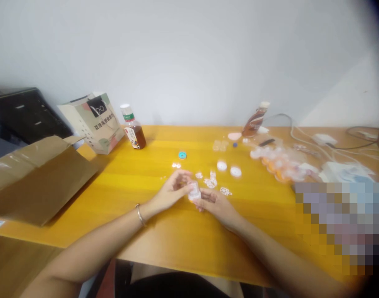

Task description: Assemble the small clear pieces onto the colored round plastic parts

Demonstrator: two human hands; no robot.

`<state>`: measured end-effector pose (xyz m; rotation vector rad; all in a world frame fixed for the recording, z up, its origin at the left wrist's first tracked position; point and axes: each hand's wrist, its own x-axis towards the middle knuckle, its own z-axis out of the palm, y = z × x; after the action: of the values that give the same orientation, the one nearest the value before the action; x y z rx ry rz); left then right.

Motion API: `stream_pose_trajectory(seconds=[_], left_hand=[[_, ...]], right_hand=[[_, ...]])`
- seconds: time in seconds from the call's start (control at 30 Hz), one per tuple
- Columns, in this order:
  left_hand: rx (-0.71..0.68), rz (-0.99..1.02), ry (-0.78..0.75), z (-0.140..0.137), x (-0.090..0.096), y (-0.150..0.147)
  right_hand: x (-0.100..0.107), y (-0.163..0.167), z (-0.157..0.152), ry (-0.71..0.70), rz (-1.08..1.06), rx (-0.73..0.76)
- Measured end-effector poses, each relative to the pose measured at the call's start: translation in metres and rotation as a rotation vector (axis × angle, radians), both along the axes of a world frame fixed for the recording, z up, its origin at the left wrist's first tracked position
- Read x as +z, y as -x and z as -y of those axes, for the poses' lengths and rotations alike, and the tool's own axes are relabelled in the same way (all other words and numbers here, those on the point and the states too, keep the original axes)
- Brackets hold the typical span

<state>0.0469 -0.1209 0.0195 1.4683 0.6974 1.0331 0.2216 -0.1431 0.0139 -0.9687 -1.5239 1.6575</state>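
Note:
Over the middle of the table, both hands pinch one small, pale, boxy piece [194,190] with a hint of orange along its lower edge; blur hides its exact kind. My left hand [177,186], with a bangle at the wrist, grips its upper left side. From the lower right, my right hand [216,203] closes on the same piece. Just beyond the fingers lie white cut-out parts [211,182], and one more openwork white part [225,191] is to their right. A turquoise disc [182,155] and two white round pieces [222,166] rest farther back.
An open cardboard box [37,178] and a printed paper bag [99,124] stand left. One bottle [135,130] is at the back left, another brown bottle [255,120] at the back right. White and orange items [279,163] and cables [304,140] crowd the right side.

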Motion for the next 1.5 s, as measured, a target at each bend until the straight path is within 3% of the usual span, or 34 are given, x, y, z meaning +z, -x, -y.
stream_pose_trajectory(seconds=[0.37,0.53,0.7,0.83,0.97,1.07,1.17,1.33,1.43,1.5], left_hand=[[-0.001,-0.163,-0.001,0.007,0.0,-0.007],[-0.047,-0.077,0.056,0.015,0.006,-0.009],[0.024,0.015,0.078,0.018,0.003,-0.013],[-0.053,0.081,0.095,0.017,0.003,-0.015],[-0.166,0.01,0.081,0.013,0.011,-0.01],[-0.206,-0.035,0.081,0.013,0.014,-0.008],[-0.147,-0.027,0.058,0.016,0.011,-0.01],[-0.046,-0.013,-0.013,0.018,0.006,-0.011],[-0.039,-0.004,-0.026,0.02,0.006,-0.012],[-0.005,-0.004,-0.02,0.02,0.005,-0.014]], right_hand=[[-0.002,-0.001,0.0,-0.048,0.016,0.018],[0.0,0.001,0.005,-0.035,0.008,0.045],[-0.004,0.006,0.005,-0.052,-0.053,-0.056],[-0.014,0.005,0.001,-0.029,-0.123,-0.001],[-0.019,0.004,0.002,-0.018,-0.197,-0.016],[-0.019,0.007,0.005,0.061,-0.317,-0.028],[-0.014,0.013,0.009,0.212,-0.494,0.003],[-0.002,0.018,0.014,0.499,-0.657,0.221],[0.0,0.02,0.017,0.567,-0.694,0.26],[-0.002,0.022,0.017,0.547,-0.704,0.198]])
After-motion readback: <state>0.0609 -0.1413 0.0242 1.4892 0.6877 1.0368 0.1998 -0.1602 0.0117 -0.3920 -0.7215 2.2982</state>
